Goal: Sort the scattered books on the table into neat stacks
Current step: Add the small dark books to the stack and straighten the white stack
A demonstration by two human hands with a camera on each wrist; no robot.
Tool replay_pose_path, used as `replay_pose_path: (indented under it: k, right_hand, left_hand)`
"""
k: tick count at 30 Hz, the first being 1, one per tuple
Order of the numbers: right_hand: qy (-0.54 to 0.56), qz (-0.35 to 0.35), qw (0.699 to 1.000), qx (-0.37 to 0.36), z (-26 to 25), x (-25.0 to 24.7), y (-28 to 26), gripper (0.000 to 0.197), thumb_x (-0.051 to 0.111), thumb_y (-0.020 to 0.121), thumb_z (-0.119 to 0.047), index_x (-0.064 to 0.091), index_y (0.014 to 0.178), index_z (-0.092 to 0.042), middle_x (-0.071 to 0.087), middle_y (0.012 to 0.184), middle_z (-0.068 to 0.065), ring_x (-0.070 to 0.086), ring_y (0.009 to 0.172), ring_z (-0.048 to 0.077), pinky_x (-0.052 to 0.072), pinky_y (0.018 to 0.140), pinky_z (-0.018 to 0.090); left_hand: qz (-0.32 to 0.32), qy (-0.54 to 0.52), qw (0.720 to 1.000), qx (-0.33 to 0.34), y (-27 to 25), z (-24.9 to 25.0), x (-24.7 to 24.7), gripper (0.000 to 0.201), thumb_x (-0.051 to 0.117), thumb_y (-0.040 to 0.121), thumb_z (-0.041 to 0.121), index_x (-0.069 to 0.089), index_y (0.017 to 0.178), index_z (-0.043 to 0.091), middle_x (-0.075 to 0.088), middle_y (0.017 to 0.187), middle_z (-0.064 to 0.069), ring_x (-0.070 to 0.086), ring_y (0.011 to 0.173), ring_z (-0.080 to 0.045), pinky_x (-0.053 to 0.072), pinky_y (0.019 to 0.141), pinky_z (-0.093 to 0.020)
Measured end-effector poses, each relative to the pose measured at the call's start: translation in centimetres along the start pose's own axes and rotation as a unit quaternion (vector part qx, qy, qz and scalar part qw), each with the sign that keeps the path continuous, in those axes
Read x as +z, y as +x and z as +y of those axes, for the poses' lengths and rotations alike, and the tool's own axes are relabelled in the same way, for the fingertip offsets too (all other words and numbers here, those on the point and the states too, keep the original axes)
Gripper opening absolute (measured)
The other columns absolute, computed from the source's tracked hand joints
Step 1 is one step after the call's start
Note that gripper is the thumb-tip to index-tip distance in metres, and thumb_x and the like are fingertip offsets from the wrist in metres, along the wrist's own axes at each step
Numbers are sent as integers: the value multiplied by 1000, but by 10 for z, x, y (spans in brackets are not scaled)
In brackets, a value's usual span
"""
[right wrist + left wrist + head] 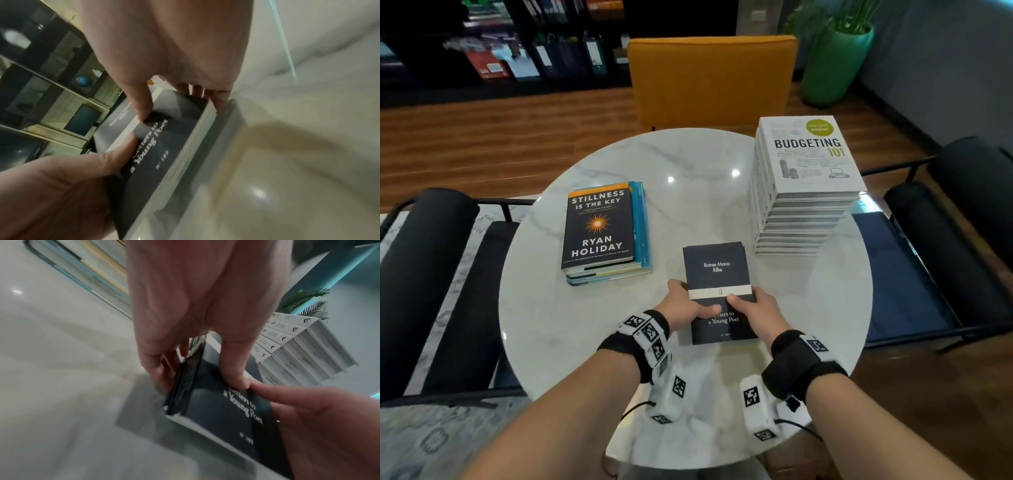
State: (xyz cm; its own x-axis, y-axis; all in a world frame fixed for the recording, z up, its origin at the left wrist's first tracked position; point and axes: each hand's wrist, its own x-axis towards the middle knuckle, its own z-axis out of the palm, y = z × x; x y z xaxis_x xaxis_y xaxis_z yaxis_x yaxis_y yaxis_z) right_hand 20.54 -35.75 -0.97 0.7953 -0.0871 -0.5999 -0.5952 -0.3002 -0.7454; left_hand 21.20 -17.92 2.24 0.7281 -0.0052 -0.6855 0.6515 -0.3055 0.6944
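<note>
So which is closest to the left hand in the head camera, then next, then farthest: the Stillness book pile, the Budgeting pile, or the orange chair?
From the left hand:
1. Stillness book pile, up and to its left on the table.
2. Budgeting pile, across on the right side.
3. Orange chair, beyond the table's far edge.

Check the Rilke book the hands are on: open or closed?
Closed. The Rilke book lies flat, front cover up, on a small stack; left hand and right hand grip its sides, thumbs on the cover.
</note>
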Motion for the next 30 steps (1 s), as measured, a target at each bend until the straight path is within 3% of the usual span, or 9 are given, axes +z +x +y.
replay_pose_path:
  k: [4, 6, 8, 11, 15, 18, 21, 26, 30]
  right_hand:
    - [45, -25, 998, -27, -36, -4, -36, 64, 76, 75, -14, 36, 125, -20, 54, 125, 4, 57, 114, 24, 47, 102, 42]
    - [32, -38, 994, -93, -43, -3, -41, 69, 72, 76, 4, 37, 128, -24, 55, 125, 1, 57, 113, 19, 47, 102, 36]
    - [26, -35, 986, -164, -46, 3, -45, 66, 71, 73, 9, 46, 114, -36, 60, 119, -4, 59, 111, 9, 47, 100, 26]
    - [19, -52, 975, -217, -48, 10, -49, 61, 69, 77, 11, 48, 107, -37, 59, 112, -15, 57, 103, -12, 44, 92, 8]
    - [20, -87, 978, -187, -36, 21, -42, 67, 67, 80, 10, 38, 132, -21, 56, 131, 2, 53, 123, 14, 40, 110, 32]
    - [22, -99, 980, -172, -29, 23, -37, 77, 67, 82, 8, 28, 146, -12, 52, 139, 8, 48, 133, 22, 36, 115, 43]
    - [2, -103, 974, -203, -33, 20, -36, 67, 68, 84, 3, 36, 138, -20, 55, 136, 4, 50, 129, 19, 38, 113, 41]
    - [-61, -122, 960, -245, -80, 24, -38, 57, 76, 82, -30, 48, 130, -38, 60, 127, -6, 54, 119, 12, 44, 102, 36]
    - [-49, -167, 955, -241, -142, 56, -35, 49, 76, 81, -36, 58, 127, -29, 66, 121, -2, 62, 111, 15, 50, 96, 33]
  left_hand:
    - [47, 29, 994, 100, -11, -2, -6, 86, 86, 67, 0, 25, 124, 17, 52, 121, -3, 53, 119, -21, 44, 106, -37]
    - [76, 27, 981, 177, -14, -6, -9, 93, 87, 58, -6, 33, 129, 19, 55, 126, -2, 53, 123, -20, 42, 109, -40]
    - [112, 21, 966, 234, -14, -10, -13, 93, 90, 50, 2, 43, 127, 25, 58, 129, -1, 55, 123, -19, 43, 109, -42]
    - [107, -20, 963, 247, -7, -25, -19, 95, 90, 45, 20, 48, 130, 20, 62, 129, -5, 58, 123, -23, 46, 106, -46]
    - [48, -5, 980, 193, -1, -44, -21, 97, 90, 49, 35, 50, 134, 11, 65, 128, -4, 59, 123, -21, 43, 109, -51]
    - [48, -2, 980, 192, 9, -55, -22, 95, 87, 51, 37, 50, 134, 10, 65, 129, -3, 58, 124, -21, 42, 111, -50]
    - [59, 20, 978, 198, -6, -42, -27, 90, 89, 56, 33, 50, 135, 17, 65, 128, 4, 59, 122, -16, 43, 110, -48]
    - [105, 4, 976, 189, -35, -20, -63, 80, 89, 69, 19, 43, 135, 21, 64, 118, 9, 61, 109, -7, 49, 95, -27]
    - [130, -34, 974, 183, -54, 5, -123, 69, 86, 74, 23, 46, 130, 21, 66, 116, 6, 64, 104, -6, 52, 89, -23]
